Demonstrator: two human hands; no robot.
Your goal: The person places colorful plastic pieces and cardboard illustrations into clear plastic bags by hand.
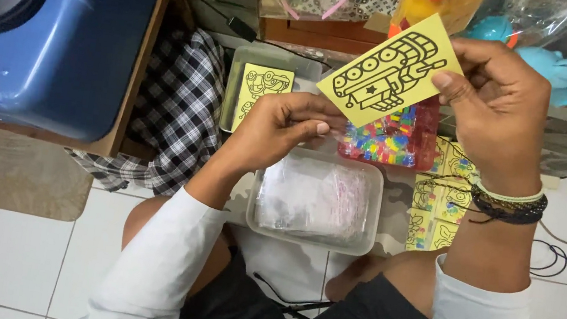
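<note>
White floor tiles (12, 256) fill the lower part of the view, and a person sits on them with knees apart, seen from above, white sleeves pushed up the forearms. Between the knees rests a clear plastic tub (315, 198) holding a stack of small clear plastic bags; every place below is given from this tub. Above the tub and raised in the air is a yellow card (394, 72) printed with a black outline drawing of a tank. The right hand (498, 117), up and to the right of the tub, pinches the card's right edge between thumb and fingers, closed firmly on it. The left hand (280, 127), just above the tub's upper left corner, has its fingers curled together near the card's lower left corner; it seems to pinch something thin and clear there, but what exactly it grips cannot be told. Behind the tub lies a red tray of small multicoloured pieces (391, 137), and to the tray's left a second clear tub (263, 88) holds another yellow card. Right of the bag tub, more yellow cards (436, 207) lie spread out. Far left of the tub stands a blue plastic container (54, 30), with checked cloth (173, 117) between. Judging by the piles, one card is in hand and many cards and bags remain untouched.
</note>
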